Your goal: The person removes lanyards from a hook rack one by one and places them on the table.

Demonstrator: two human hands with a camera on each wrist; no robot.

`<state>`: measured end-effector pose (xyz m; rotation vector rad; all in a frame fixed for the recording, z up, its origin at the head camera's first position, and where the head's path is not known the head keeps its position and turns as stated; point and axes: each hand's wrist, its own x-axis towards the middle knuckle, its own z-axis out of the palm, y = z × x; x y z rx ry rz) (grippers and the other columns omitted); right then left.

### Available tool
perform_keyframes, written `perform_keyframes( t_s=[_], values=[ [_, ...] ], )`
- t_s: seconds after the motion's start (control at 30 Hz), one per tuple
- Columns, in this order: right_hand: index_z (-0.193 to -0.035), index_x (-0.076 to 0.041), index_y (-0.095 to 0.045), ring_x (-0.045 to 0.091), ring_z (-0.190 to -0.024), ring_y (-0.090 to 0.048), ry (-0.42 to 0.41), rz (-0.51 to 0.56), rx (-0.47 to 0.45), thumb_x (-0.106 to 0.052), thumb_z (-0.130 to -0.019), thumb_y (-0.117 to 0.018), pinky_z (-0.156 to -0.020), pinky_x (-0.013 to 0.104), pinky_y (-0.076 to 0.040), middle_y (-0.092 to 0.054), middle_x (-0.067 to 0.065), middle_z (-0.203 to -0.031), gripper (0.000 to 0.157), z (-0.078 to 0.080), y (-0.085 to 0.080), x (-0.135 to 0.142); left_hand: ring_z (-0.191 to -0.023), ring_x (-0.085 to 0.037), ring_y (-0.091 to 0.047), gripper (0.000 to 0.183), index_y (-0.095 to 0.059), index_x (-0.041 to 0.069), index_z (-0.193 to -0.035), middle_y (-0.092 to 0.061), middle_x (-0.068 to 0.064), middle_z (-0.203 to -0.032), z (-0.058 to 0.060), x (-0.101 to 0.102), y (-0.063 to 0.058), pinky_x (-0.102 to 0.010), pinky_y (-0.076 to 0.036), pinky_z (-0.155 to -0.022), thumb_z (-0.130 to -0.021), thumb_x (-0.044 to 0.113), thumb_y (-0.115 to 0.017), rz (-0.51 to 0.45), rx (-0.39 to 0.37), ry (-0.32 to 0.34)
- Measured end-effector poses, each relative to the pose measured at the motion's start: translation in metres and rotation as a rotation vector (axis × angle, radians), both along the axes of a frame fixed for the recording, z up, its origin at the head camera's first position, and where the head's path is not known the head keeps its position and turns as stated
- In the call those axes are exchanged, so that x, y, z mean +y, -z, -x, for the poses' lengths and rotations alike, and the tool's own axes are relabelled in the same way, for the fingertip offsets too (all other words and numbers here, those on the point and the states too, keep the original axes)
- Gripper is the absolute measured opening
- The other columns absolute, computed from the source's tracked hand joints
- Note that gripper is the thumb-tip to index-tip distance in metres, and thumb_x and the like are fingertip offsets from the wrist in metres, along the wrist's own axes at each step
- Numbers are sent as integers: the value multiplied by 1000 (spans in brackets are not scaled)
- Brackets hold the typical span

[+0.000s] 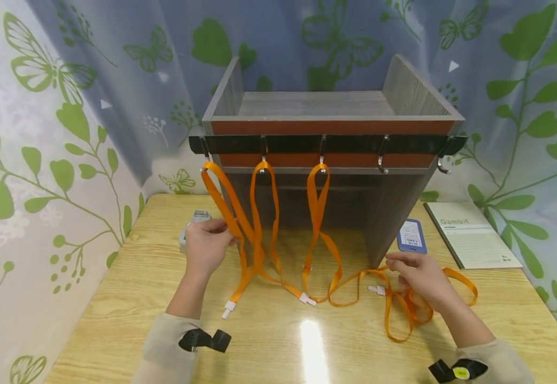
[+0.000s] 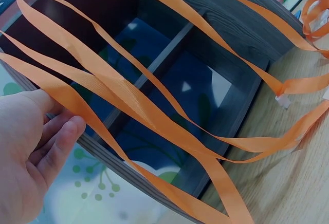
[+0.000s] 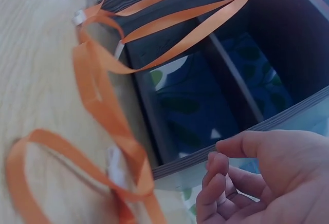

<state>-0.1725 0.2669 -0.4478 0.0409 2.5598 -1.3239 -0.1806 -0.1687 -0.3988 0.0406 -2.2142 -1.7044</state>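
1. Orange ribbon is seen across the head view: a left lanyard [image 1: 221,206], a second lanyard [image 1: 253,197] and a third lanyard [image 1: 316,205] are hung from three of five metal hooks [image 1: 381,161] on a black bar [image 1: 292,144]. The bar is set across the front of a grey wooden rack [image 1: 414,85] at twelve o'clock.
2. At eight o'clock, the left lanyard's outer strand is pinched by the fingers of the left hand [image 1: 204,248]. Behind that hand, a grey device [image 1: 200,215] is partly hidden on the table [image 1: 134,298].
3. At four o'clock, the right hand [image 1: 424,280] is held over a loose lanyard [image 1: 461,277] on the table, its fingers loosely bent and nothing seen gripped. From that hand, a blue card holder [image 1: 411,236] is found at twelve o'clock and a notebook [image 1: 475,234] at two.
4. By the left wrist camera, the left hand is shown between eight and nine o'clock, its held strand drawn towards five. Behind the straps, the rack is parted by a divider [image 2: 169,53].
5. By the right wrist camera, the right hand is shown at four o'clock, relaxed; the loose lanyard is looped at eight, partly blurred.
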Motion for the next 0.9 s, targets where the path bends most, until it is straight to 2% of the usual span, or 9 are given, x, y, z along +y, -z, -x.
perform_keyframes(
  t_s=[0.1, 0.2, 0.33, 0.57, 0.73, 0.9],
  values=[
    [-134, 1, -60, 14, -77, -59, -18, -2, 12, -33, -102, -56, -67, 25, -51, -66, 19, -122, 47, 0, -9, -2, -63, -31, -73, 18, -76, -10, -98, -74, -27, -85, 0, 0, 0, -26, -62, -57, -88, 5, -73, -6, 6, 5],
    [-135, 0, -60, 16, -80, -60, -16, -14, 16, -35, -102, -56, -72, 26, -52, -65, 20, -126, 49, -1, -16, -3, -62, -28, -73, 18, -75, -10, -98, -74, -27, -86, 0, 0, 0, -25, -62, -57, -89, 5, -73, -11, 8, 8],
    [-135, 0, -61, 19, -80, -61, -15, -31, 17, -37, -102, -56, -69, 27, -51, -66, 19, -126, 49, -3, -24, -4, -63, -30, -73, 18, -75, -12, -99, -73, -29, -87, 0, 1, 0, -25, -62, -57, -88, 2, -72, -14, 4, 6],
    [-131, 0, -64, 19, -79, -61, -54, -39, 46, -33, -101, -58, -66, 28, -53, -68, 18, -124, 45, -6, -36, -10, -65, -32, -74, 18, -74, -12, -101, -73, -30, -90, 0, 0, -1, -37, -64, -62, -88, -1, -68, -23, -32, -4],
    [-130, -3, -65, 19, -79, -61, -78, -28, 93, -36, -100, -60, -63, 27, -51, -67, 18, -125, 45, -6, -44, -16, -67, -37, -73, 19, -74, -12, -102, -73, -30, -90, 0, 0, 0, -32, -63, -60, -88, -1, -68, -27, -28, -2],
    [-130, -3, -64, 16, -76, -58, -76, -7, 105, -39, -99, -61, -57, 26, -47, -66, 18, -121, 48, -5, -47, -21, -66, -33, -74, 19, -74, -12, -102, -73, -29, -91, 1, -1, 1, -35, -64, -62, -88, -1, -67, -29, -33, 2]
  ],
)
